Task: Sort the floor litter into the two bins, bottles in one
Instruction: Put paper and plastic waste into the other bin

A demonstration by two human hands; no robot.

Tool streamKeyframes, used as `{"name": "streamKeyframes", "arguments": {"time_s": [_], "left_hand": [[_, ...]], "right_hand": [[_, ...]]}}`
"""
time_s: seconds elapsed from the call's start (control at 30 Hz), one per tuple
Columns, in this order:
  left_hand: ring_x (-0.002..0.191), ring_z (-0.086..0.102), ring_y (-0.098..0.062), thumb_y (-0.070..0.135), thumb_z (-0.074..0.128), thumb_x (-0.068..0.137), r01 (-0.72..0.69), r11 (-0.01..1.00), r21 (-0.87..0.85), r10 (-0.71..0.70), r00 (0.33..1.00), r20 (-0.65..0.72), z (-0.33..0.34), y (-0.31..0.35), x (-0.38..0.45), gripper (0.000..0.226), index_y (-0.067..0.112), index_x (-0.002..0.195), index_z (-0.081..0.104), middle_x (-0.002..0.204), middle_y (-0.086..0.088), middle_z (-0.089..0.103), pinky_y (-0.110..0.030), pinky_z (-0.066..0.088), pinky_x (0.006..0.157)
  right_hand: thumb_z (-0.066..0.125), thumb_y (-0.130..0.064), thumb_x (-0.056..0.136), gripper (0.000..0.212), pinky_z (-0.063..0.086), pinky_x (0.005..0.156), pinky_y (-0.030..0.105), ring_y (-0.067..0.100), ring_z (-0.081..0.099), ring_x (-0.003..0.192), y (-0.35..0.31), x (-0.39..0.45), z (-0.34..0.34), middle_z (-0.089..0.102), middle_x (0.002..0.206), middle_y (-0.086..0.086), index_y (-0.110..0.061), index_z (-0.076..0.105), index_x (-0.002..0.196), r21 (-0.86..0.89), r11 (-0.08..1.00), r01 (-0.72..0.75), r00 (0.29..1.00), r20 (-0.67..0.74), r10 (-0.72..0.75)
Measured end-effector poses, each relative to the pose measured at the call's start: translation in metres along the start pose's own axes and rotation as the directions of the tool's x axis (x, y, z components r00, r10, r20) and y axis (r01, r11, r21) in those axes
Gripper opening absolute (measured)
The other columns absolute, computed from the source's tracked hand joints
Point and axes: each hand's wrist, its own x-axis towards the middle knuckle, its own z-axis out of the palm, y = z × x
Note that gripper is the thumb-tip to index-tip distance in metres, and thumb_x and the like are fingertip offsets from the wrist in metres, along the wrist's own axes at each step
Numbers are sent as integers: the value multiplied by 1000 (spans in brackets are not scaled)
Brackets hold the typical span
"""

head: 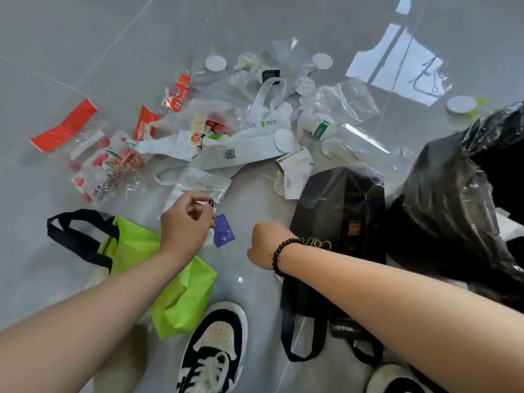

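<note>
Litter lies scattered on the grey tiled floor: red-edged clear wrappers (63, 129), a white non-woven bag (243, 143), clear plastic bags (348, 100), round white lids (216, 63) and a small white bottle with a green label (319, 127). My left hand (187, 222) hovers over a clear zip pouch (198, 188), its fingers curled and pinching a small dark item; a purple card (224, 230) lies just beside it. My right hand (266, 243), with a bead bracelet on the wrist, is bent downward so its fingers are hidden. A bin lined with a black bag (453, 199) stands at the right.
A lime green tote with dark handles (133, 248) lies under my left forearm. A black tote (337, 222) lies under my right arm, next to the black-lined bin. My two sneakers (215, 347) stand at the bottom edge. Bare tiles stretch beyond the litter.
</note>
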Motion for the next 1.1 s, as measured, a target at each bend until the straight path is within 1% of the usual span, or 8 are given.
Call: {"name": "streamKeyframes", "arguments": {"time_s": [0.1, 0.17, 0.27, 0.43, 0.67, 0.83, 1.0, 1.1], "left_hand": [[64, 66, -15, 9, 65, 80, -241, 935, 259, 159, 940, 303, 11, -12, -5, 25, 21, 102, 66, 91, 1, 69, -30, 53, 78], [83, 63, -19, 11, 66, 80, -314, 853, 417, 118, 894, 432, 16, -19, 2, 45, 18, 123, 58, 120, -3, 57, -33, 47, 91], [111, 56, -28, 26, 72, 80, -251, 726, 641, -99, 883, 458, 18, -28, 14, 68, 18, 139, 39, 140, -5, 33, -36, 46, 92], [113, 55, -33, 30, 75, 76, -197, 649, 734, -186, 895, 405, 14, -44, 21, 67, 17, 132, 41, 134, -9, 37, -39, 45, 92], [99, 57, -26, 30, 84, 66, -94, 776, 623, -223, 884, 411, 17, -54, 18, 41, 19, 90, 53, 102, -9, 60, -31, 43, 77], [57, 53, -9, 19, 87, 67, 112, 976, 187, -175, 914, 366, 26, -29, 0, 33, 23, 77, 56, 86, 0, 64, -25, 44, 59], [55, 49, -7, 28, 86, 68, 33, 997, 64, -50, 959, 278, 31, 9, -9, 30, 28, 83, 61, 78, 11, 64, -23, 40, 54], [61, 54, -2, 24, 84, 70, -72, 993, 95, 46, 966, 256, 25, 26, -1, 30, 26, 90, 61, 90, 8, 65, -15, 42, 57]], "right_hand": [[50, -13, 85, 18, 43, 61, 26, 23, 53, 72, 4, 9, -6, 49, 69, 3, -12, 47, 68, 42, 997, -60, 998, -21, 60], [51, -14, 86, 8, 46, 62, 25, 22, 54, 73, 3, 13, -9, 56, 79, 5, -10, 55, 81, 76, 995, -68, 997, -33, 71], [51, -14, 86, 14, 51, 67, 25, 23, 58, 79, 4, 16, -6, 65, 94, 10, -8, 62, 94, 97, 992, -76, 996, -31, 80], [50, -15, 87, 22, 52, 73, 26, 25, 63, 90, 7, 19, 3, 67, 100, 11, -6, 65, 100, 48, 997, -64, 998, 4, 64], [53, -19, 90, 26, 53, 84, 30, 23, 61, 100, 21, 17, 3, 64, 111, 8, -6, 62, 110, 119, 990, -70, 997, -31, 75], [67, -39, 84, 54, 46, 88, 27, 16, 54, 109, 30, 11, -4, 52, 122, 0, -20, 47, 131, 454, 887, 79, 981, -192, 11], [70, -19, 84, 6, 54, 88, 35, 11, 65, 88, 30, 4, -17, 70, 88, -4, -20, 72, 90, 614, 713, 338, 906, -418, -70], [68, -16, 86, 11, 54, 84, 31, 9, 63, 84, 31, 4, -24, 67, 81, -8, -24, 68, 80, 561, 730, 390, 859, -508, -67]]}}
